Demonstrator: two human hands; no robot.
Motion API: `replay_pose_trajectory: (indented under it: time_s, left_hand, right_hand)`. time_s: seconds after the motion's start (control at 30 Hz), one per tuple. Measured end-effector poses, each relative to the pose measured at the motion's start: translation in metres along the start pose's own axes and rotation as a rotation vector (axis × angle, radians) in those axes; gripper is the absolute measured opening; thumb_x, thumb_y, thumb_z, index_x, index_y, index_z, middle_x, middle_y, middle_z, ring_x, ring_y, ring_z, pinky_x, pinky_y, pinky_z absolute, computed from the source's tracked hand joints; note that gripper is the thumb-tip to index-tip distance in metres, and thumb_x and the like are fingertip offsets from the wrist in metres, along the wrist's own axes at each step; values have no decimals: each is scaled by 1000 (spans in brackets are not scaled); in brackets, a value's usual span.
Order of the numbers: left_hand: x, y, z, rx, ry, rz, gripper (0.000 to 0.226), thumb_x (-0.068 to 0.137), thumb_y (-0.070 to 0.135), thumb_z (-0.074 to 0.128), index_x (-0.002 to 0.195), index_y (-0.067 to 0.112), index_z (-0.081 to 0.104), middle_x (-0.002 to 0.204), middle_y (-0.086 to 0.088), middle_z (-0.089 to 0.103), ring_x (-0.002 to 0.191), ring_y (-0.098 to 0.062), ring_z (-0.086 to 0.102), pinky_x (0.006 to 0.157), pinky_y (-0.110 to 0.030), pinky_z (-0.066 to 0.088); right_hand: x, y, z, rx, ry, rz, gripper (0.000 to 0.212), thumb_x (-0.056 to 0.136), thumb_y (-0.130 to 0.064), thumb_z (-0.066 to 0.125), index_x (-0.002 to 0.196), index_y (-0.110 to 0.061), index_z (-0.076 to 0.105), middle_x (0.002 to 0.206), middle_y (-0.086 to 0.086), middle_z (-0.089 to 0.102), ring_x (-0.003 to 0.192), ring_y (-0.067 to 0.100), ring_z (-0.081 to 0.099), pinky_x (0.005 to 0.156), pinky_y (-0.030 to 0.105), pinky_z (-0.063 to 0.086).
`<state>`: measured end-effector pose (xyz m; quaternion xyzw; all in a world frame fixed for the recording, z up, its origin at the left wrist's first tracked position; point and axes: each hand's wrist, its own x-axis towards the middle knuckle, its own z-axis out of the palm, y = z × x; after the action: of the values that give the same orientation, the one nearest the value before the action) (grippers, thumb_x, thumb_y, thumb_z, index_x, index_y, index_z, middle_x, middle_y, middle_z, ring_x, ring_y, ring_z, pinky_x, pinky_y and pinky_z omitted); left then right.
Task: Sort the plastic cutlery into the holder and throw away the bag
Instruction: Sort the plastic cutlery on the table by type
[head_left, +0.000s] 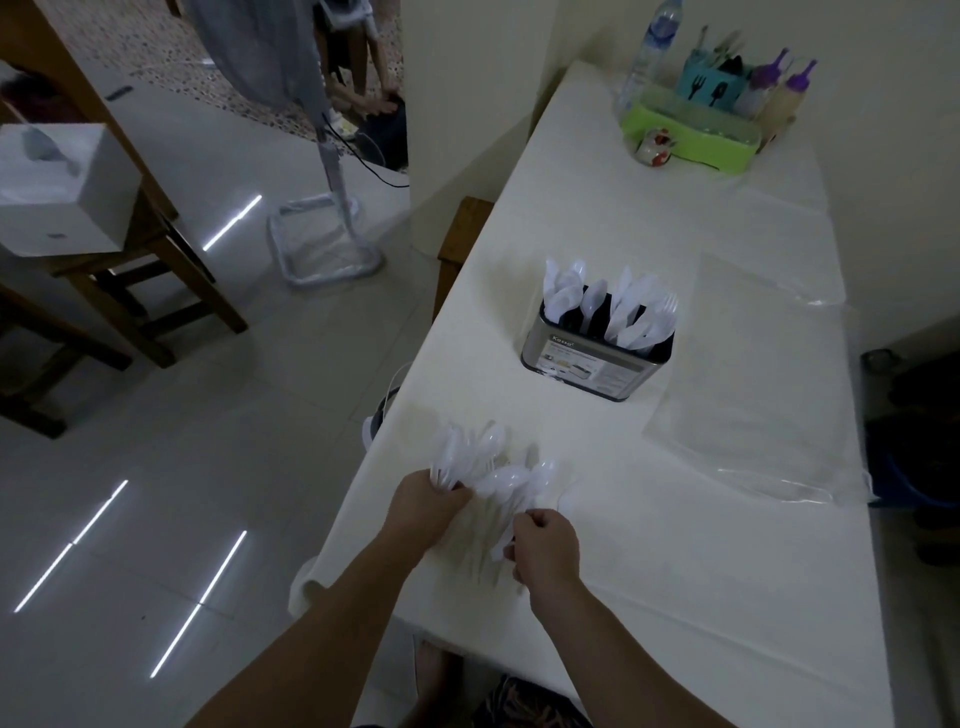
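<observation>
Left hand (427, 493) clamped on a spoon bundle (467, 457); right hand (545, 543) pinching loose cutlery (511, 486). Recommend separating types before loading the far holder (597, 358).

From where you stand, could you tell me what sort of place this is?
Probably a home dining area: a cloth-covered table, wooden chairs on a tiled floor, and condiment bottles at the far end.
</observation>
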<state>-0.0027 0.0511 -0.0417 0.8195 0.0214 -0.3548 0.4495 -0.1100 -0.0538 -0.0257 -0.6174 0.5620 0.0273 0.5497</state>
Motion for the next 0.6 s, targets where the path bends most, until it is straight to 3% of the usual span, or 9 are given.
replay_pose_trajectory:
  time_s: [0.13,0.37,0.5,0.6]
  left_hand:
    - [3,4,-4,171,115,144,11,87,22,64,79,14,66,69,1,64,59,-9,57,52,-16,39]
    - [11,3,-2,416,1,269,12,85,32,68,89,21,68,77,7,64,71,-10,59,56,-12,36]
    - [10,-1,-3,483,-23,296,23,85,35,69,102,20,68,87,7,64,77,-10,59,70,-21,42]
    - [12,-4,-6,504,-49,336,25,84,35,69,103,19,67,92,4,68,79,-11,62,71,-21,44]
  right_hand:
    - [2,2,-4,-7,7,-3,21,87,-10,50,68,-9,60,56,6,62,57,25,61,53,32,42]
    - [4,4,-11,4,34,-5,24,88,-9,50,66,-13,59,63,8,65,58,23,65,57,34,44]
    - [6,7,-12,-5,32,-11,21,87,-10,51,68,-10,60,65,10,65,58,22,67,58,35,46]
    - [7,10,-10,2,31,-11,18,88,-10,50,73,-8,61,66,9,64,59,22,67,57,34,45]
